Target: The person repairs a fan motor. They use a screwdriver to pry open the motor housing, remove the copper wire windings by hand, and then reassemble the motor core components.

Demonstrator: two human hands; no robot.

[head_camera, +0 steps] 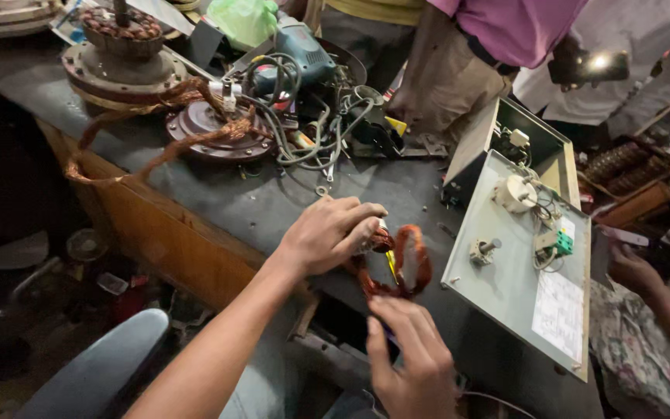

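Copper winding coil [411, 260], a reddish loop of wire, lies on the dark counter [273, 206] just beside the left edge of the grey metal panel [505, 287]. The left hand [327, 233] comes in from the side away from the panel and closes its fingers on the coil's upper part, where a small pale piece shows between the fingertips. The right hand [412, 361] sits below the coil, nearer the counter's front edge than the panel's middle, fingers curled in at the coil's lower rim; whether it grips anything I cannot tell. A thin yellow strip lies inside the coil's loop.

On the panel stand a white round socket [515, 192], a small knob [484, 250] and a green terminal block [564, 244]. Far from the panel, toward the counter's back corner, lie a motor stator with loose copper wire [211, 128], a tangle of grey cables [304, 128] and a blue power drill [300, 48]. Beyond the panel, another person's hand [633, 268] rests low.
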